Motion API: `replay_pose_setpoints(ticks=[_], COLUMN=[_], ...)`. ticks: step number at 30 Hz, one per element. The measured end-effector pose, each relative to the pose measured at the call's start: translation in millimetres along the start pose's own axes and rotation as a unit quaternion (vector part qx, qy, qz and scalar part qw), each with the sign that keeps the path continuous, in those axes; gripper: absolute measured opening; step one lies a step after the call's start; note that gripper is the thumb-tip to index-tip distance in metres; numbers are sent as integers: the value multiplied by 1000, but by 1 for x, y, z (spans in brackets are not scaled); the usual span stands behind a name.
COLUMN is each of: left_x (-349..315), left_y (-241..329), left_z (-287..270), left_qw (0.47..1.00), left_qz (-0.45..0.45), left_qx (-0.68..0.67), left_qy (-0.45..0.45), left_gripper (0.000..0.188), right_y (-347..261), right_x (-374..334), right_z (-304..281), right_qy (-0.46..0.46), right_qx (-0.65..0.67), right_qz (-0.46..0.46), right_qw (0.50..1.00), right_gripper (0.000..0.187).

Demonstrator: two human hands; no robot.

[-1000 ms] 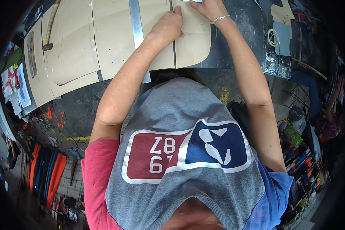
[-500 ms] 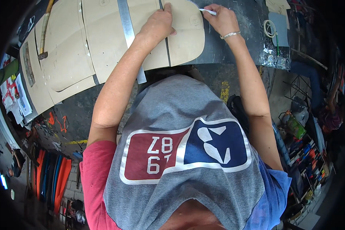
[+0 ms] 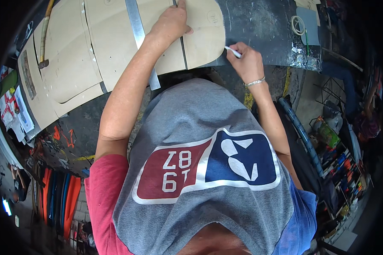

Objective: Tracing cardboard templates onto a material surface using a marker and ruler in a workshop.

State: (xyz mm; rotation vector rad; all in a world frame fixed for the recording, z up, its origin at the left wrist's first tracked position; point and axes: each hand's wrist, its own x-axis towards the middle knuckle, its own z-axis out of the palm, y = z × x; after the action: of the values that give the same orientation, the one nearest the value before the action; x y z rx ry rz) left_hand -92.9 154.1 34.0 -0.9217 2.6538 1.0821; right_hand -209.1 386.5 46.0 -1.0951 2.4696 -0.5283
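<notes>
My left hand (image 3: 172,23) lies on a tan card pattern piece (image 3: 205,42) with a rounded right end, its index finger stretched out and thumb apart. The hand presses the piece down over a dark sheet (image 3: 259,32) on the worktable. In my right hand (image 3: 248,63) is a slim white pen (image 3: 234,52), pinched between the fingers. Its tip is at the rounded right edge of the card; whether it touches the sheet I cannot tell. A steel ruler (image 3: 136,25) lies left of my left hand, partly under that forearm, its near end past the table edge.
More tan card pieces (image 3: 68,55) cover the left of the table, with a wooden-handled hammer (image 3: 46,36) on them. At the right are a tape roll (image 3: 298,26) and a green pencil (image 3: 307,44). Rolls of orange and dark material (image 3: 68,199) stand at the lower left.
My right hand has moved down along the card's rounded edge with the pen. My left hand stays on the card. The whole view has shifted slightly.
</notes>
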Motion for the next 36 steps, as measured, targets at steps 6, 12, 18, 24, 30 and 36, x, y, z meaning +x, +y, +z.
replay_pose_setpoints(ticks=[6,12,18,24,30,36], left_x=[2,3,1,25,46,50], left_y=[-4,-2,-12,29,71,74], left_z=[2,2,7,27,53,48], left_qw=[1000,1000,996,977,978,983], left_qz=[13,14,44,130,107,141], left_qx=[10,19,-35,-169,-156,-75], left_qy=[6,5,70,22,90,88], left_gripper=[97,100,74,59,51,51], right_y=[-17,-29,-15,62,99,93], right_x=[-33,-40,-35,-34,-25,-29], right_z=[12,29,8,-22,-34,-18], right_qy=[-19,-70,-73,6,80,102], right_qx=[20,111,140,368,417,219], right_qz=[16,-23,9,121,150,20], right_qw=[999,991,987,922,893,970], right_gripper=[21,20,19,17,16,20])
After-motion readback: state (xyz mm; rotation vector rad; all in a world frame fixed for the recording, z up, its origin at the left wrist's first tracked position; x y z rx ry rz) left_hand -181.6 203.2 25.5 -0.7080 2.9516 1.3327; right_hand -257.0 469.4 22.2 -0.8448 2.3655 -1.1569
